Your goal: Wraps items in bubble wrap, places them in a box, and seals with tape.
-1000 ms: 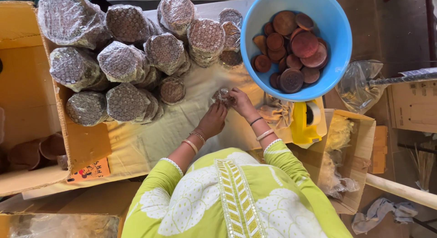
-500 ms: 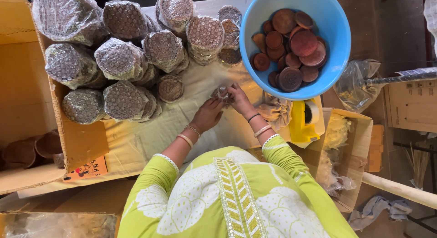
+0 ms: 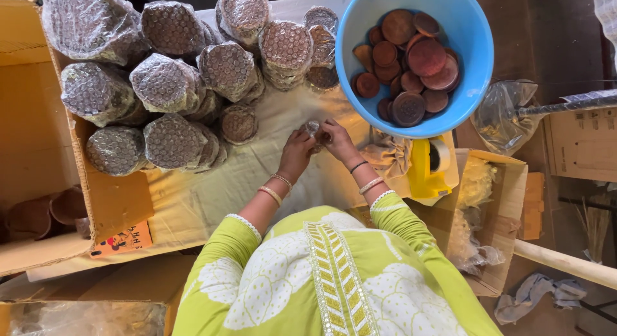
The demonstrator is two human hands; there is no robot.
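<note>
My left hand (image 3: 297, 153) and my right hand (image 3: 337, 140) meet over a pale cloth-covered table (image 3: 212, 188). Together they pinch a small round item in clear bubble wrap (image 3: 313, 126). Both wrists wear bangles, and the sleeves are lime green. Just right of my hands stands a blue plastic tub (image 3: 479, 95) with several round brown clay discs (image 3: 418, 60) inside. To the left, several bubble-wrapped stacks of discs (image 3: 173, 85) lie piled on the table. The nearest wrapped stack (image 3: 239, 123) is a short way left of my left hand.
An open cardboard box (image 3: 32, 150) with brown clay pots (image 3: 45, 214) sits at the left. A yellow tape dispenser (image 3: 429, 169) lies right of my hands, beside another cardboard box (image 3: 498, 207) of plastic wrap. A clear bag (image 3: 498, 114) lies by the tub.
Both hands have stayed together on the small wrapped item, with the fingers shifting slightly around it. The piles and the tub have not moved.
</note>
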